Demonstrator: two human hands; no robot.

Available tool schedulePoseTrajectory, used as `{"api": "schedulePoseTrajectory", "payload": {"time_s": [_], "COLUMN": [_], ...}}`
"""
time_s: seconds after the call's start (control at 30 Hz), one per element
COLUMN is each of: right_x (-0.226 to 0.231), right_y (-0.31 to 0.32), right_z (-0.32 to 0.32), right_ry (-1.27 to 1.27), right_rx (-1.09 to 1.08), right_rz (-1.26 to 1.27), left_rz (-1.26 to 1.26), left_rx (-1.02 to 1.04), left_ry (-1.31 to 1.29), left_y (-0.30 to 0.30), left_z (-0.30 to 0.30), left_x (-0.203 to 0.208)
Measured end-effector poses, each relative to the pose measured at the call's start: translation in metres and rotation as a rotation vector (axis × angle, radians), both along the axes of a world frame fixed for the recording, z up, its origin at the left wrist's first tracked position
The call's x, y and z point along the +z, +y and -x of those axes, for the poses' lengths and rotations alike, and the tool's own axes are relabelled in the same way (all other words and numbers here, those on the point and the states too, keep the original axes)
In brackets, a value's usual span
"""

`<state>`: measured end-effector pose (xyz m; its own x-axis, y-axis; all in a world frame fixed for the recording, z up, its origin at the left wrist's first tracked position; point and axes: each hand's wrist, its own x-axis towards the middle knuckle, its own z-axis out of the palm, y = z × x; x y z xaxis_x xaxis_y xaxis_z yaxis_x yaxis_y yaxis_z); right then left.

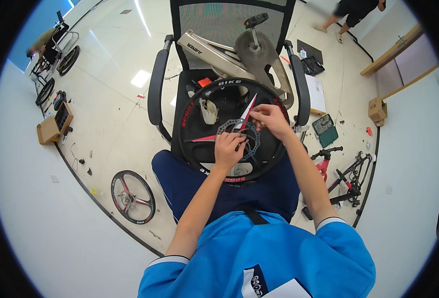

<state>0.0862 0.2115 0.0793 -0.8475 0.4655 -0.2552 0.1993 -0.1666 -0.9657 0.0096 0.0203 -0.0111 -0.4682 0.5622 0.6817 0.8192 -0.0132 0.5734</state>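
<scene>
A black bicycle wheel (184, 133) with red and white spokes lies across my lap and the chair seat. A perforated disc brake rotor (252, 150) sits at its hub. My left hand (229, 150) rests on the rotor beside the hub, its fingers curled and pressed together; what they may hold is hidden. Just right of the hub, over a red and white spoke (249, 111), my right hand (271, 120) has its thumb and fingers pinched together. Anything between those fingertips is too small to make out.
The black office chair (156, 87) faces me, with a grey bike frame (214, 55) with a crank lying on it. Another wheel (133, 197) lies on the floor at left, and a dark bike frame (351, 181) at right. Tool cases (325, 130) stand nearby; a person (353, 15) stands far right.
</scene>
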Motion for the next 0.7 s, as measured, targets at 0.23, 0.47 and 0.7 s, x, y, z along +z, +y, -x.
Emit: {"api": "schedulePoseTrajectory", "payload": {"time_s": [0.23, 0.47, 0.7], "right_x": [0.001, 0.002, -0.004], "right_y": [-0.056, -0.087, -0.059], "right_z": [0.051, 0.042, 0.043], "right_ry": [-0.019, 0.05, -0.085], "right_rx": [0.374, 0.369, 0.078], "right_rz": [-0.628, -1.053, -0.727], "left_rz": [-0.005, -0.066, -0.057], "left_rx": [0.129, 0.197, 0.086], "left_ry": [-0.174, -0.19, -0.109], "left_y": [0.001, -0.002, -0.003], "left_z": [-0.018, -0.031, -0.028], "left_x": [-0.001, -0.021, 0.012]}}
